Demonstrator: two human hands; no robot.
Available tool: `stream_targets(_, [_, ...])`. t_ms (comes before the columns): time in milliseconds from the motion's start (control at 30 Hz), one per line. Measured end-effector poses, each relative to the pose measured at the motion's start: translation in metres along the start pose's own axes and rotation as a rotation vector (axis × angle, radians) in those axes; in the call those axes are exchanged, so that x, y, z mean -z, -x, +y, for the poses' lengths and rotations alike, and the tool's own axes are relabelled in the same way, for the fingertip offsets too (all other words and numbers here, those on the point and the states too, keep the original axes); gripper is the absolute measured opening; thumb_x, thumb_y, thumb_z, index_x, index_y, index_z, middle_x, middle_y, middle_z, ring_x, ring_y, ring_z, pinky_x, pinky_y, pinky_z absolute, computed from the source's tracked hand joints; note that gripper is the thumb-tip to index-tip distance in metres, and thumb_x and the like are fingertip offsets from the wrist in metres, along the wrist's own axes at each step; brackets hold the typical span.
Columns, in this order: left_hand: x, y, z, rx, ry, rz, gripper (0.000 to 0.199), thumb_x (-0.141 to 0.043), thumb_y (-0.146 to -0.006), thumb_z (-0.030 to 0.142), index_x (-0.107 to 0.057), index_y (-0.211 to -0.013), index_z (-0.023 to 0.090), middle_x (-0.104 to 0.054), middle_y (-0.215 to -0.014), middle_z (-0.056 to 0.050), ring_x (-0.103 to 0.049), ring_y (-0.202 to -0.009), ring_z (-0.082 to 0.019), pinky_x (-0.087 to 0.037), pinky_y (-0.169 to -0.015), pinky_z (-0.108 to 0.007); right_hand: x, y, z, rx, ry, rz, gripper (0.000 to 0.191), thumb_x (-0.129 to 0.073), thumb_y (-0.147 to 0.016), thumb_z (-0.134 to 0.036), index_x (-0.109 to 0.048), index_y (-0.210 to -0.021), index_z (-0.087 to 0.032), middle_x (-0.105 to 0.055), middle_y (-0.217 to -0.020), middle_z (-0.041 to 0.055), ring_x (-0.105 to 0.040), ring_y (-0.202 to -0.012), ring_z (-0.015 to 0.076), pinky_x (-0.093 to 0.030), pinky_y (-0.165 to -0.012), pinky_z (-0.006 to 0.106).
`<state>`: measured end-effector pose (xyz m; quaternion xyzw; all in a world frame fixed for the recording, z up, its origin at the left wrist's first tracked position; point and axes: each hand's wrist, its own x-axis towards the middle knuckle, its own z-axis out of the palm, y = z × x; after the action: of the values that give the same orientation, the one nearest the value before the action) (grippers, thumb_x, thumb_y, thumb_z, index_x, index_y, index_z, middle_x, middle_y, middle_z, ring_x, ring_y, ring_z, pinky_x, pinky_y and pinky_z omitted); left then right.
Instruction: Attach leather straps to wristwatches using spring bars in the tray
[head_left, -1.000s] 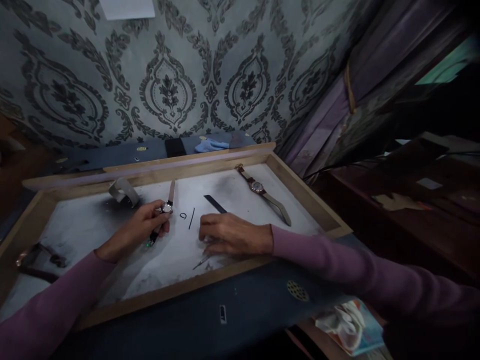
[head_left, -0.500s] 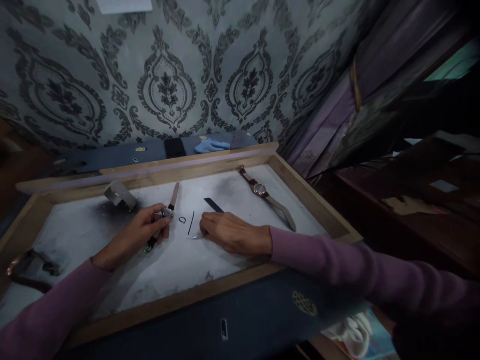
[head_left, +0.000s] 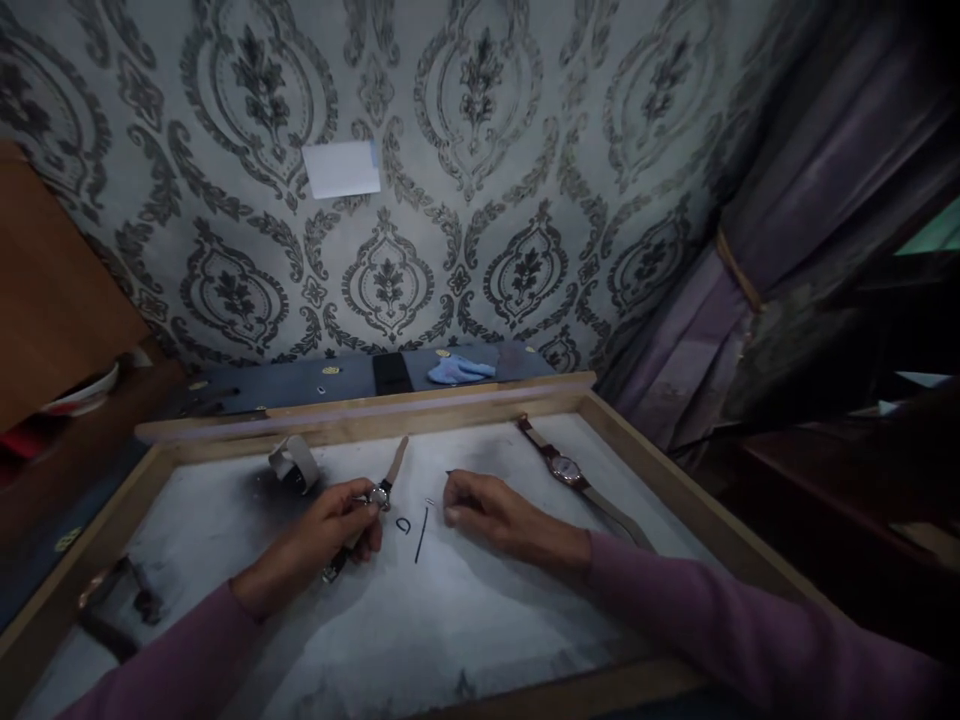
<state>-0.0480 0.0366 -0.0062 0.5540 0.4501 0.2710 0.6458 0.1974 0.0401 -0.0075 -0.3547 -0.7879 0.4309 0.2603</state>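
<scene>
My left hand (head_left: 337, 525) pinches a small wristwatch (head_left: 380, 495) by its round case; a pale strap end points up and a dark strap end hangs below the fingers. My right hand (head_left: 487, 505) is closed low over the white board, and what its fingertips grip is too small to make out. Between the hands lie a thin dark strip (head_left: 421, 535), a small dark loop (head_left: 403, 525) and a tiny shiny piece (head_left: 430, 501). To the right rests a brown-strapped watch (head_left: 566, 470).
A wooden frame (head_left: 645, 440) borders the white board. A light-strapped watch (head_left: 294, 462) stands at the back left, and another dark strap (head_left: 109, 625) lies at the far left. Behind the frame are a blue cloth (head_left: 460, 370) and a dark flat object (head_left: 391, 374).
The view has tilted up, so everything sits lower and further right. The right hand is now by the upper end of the thin strip, and the dark blade-like piece beside it is mostly hidden.
</scene>
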Motion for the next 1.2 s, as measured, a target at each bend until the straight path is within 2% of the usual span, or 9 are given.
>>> stream_targets(67, [0.0,-0.002,0.001,0.007,0.035,-0.01,0.037,-0.068,-0.071,0.049,-0.05,-0.077,0.017,-0.056,-0.057,0.004,-0.048,-0.046,-0.009,-0.034,-0.044,-0.02,-0.003,-0.005,-0.008,-0.023,-0.074,-0.005,0.01,-0.047,-0.089,-0.024,-0.046,-0.081,-0.017,-0.051,-0.071,-0.0014,-0.042,-0.059,0.0088,-0.036,-0.053,0.02])
stream_targets(133, [-0.001,-0.005,0.0,0.019,0.067,-0.026,0.038,-0.069,-0.071,0.049,-0.048,-0.079,0.018,-0.051,-0.056,0.006,-0.041,-0.041,-0.006,-0.027,-0.039,-0.018,-0.009,-0.011,-0.013,-0.052,-0.161,0.007,0.012,-0.046,-0.09,-0.028,-0.046,-0.089,-0.017,-0.053,-0.076,-0.0005,-0.04,-0.055,0.0071,-0.034,-0.047,0.018])
stream_targets(267, [-0.001,-0.011,-0.007,0.028,0.121,-0.074,0.046,-0.068,-0.07,0.057,-0.04,-0.08,0.022,-0.036,-0.055,0.011,-0.021,-0.036,-0.003,-0.011,-0.035,-0.017,-0.022,-0.024,-0.013,-0.12,-0.481,0.095,0.03,-0.06,-0.082,-0.042,-0.048,-0.097,-0.017,-0.05,-0.076,-0.002,-0.037,-0.053,0.0063,-0.031,-0.043,0.016])
stream_targets(400, [-0.004,-0.008,-0.015,0.034,0.128,-0.132,0.046,-0.065,-0.075,0.06,-0.04,-0.078,0.022,-0.025,-0.052,0.013,-0.012,-0.039,-0.004,-0.009,-0.036,-0.019,-0.026,-0.026,-0.008,-0.073,-0.447,0.158,0.038,-0.063,-0.082,-0.042,-0.051,-0.105,-0.016,-0.044,-0.07,-0.0051,-0.035,-0.053,0.0063,-0.027,-0.045,0.018])
stream_targets(500, [-0.008,0.0,-0.015,-0.022,0.038,-0.164,0.042,-0.061,-0.08,0.059,-0.046,-0.079,0.02,-0.026,-0.052,0.011,-0.016,-0.042,-0.006,-0.012,-0.039,-0.021,-0.024,-0.022,-0.006,-0.04,-0.365,0.05,0.037,-0.061,-0.085,-0.039,-0.053,-0.111,-0.014,-0.043,-0.07,-0.0054,-0.037,-0.055,0.0067,-0.029,-0.049,0.019])
stream_targets(600, [-0.012,0.006,-0.012,-0.086,-0.069,-0.177,0.04,-0.054,-0.085,0.058,-0.051,-0.083,0.018,-0.03,-0.055,0.009,-0.02,-0.045,-0.008,-0.015,-0.041,-0.023,-0.023,-0.02,-0.005,-0.085,-0.32,-0.122,0.03,-0.057,-0.088,-0.038,-0.056,-0.105,-0.013,-0.046,-0.065,-0.0053,-0.039,-0.052,0.0067,-0.031,-0.048,0.019])
stream_targets(667, [-0.014,0.008,-0.011,-0.103,-0.104,-0.154,0.037,-0.052,-0.087,0.054,-0.051,-0.081,0.018,-0.03,-0.057,0.008,-0.023,-0.047,-0.009,-0.018,-0.043,-0.023,-0.024,-0.019,-0.004,-0.114,-0.305,-0.155,0.026,-0.055,-0.089,-0.037,-0.055,-0.1,-0.014,-0.049,-0.065,-0.0048,-0.04,-0.05,0.0065,-0.032,-0.047,0.019])
stream_targets(867, [-0.016,0.01,-0.013,-0.174,-0.154,-0.054,0.028,-0.048,-0.09,0.044,-0.052,-0.079,0.018,-0.043,-0.07,0.002,-0.037,-0.064,-0.013,-0.032,-0.056,-0.024,-0.025,-0.016,-0.01,-0.095,-0.222,-0.052,0.014,-0.051,-0.091,-0.03,-0.05,-0.089,-0.017,-0.046,-0.06,-0.0062,-0.039,-0.046,0.0057,-0.03,-0.042,0.016])
stream_targets(1200, [-0.02,0.014,-0.009,-0.202,-0.251,0.018,0.027,-0.045,-0.091,0.041,-0.047,-0.074,0.02,-0.049,-0.077,0.0,-0.046,-0.073,-0.017,-0.039,-0.068,-0.027,-0.026,-0.01,-0.014,0.05,0.037,0.058,0.008,-0.047,-0.091,-0.023,-0.049,-0.085,-0.018,-0.052,-0.061,-0.0033,-0.044,-0.052,0.0091,-0.034,-0.05,0.02])
